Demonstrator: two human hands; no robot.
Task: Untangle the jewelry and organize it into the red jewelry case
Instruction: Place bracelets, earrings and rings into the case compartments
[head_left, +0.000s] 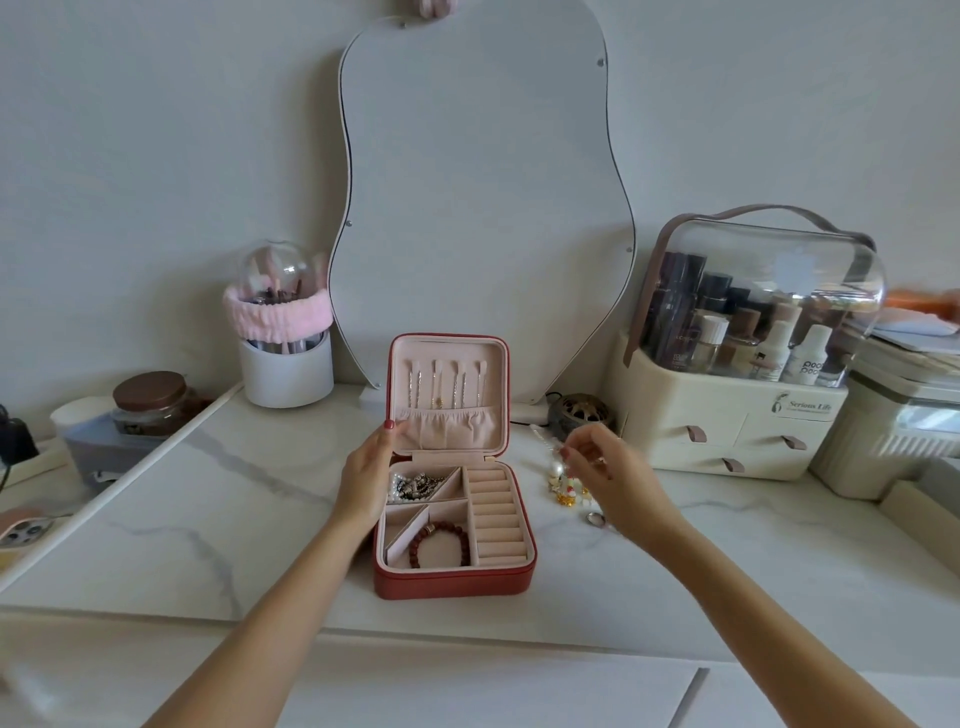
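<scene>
A white marble-veined counter (260, 519) runs along a pale wall, with a wavy-edged mirror (483, 208) leaning at the far side. Far right stands a cream organizer (727, 431) marked "Serious Life", its clear dome over bottles; the other labels are too small to read. Far left, a white cup (285, 371) holds brushes under a pink band. The red case (452, 519) sits open at the centre: chains hang in its upright lid, a bead bracelet (441, 543) lies in the near left compartment, a tangle of pearls and chain (413, 487) in the far left one, and ring rolls fill the right side. The left hand (366, 478) steadies the lid's left edge, thumb on its rim. The right hand (610, 475) is pinched on something small above loose jewelry (563, 486) lying just right of the case; what it pinches cannot be made out
</scene>
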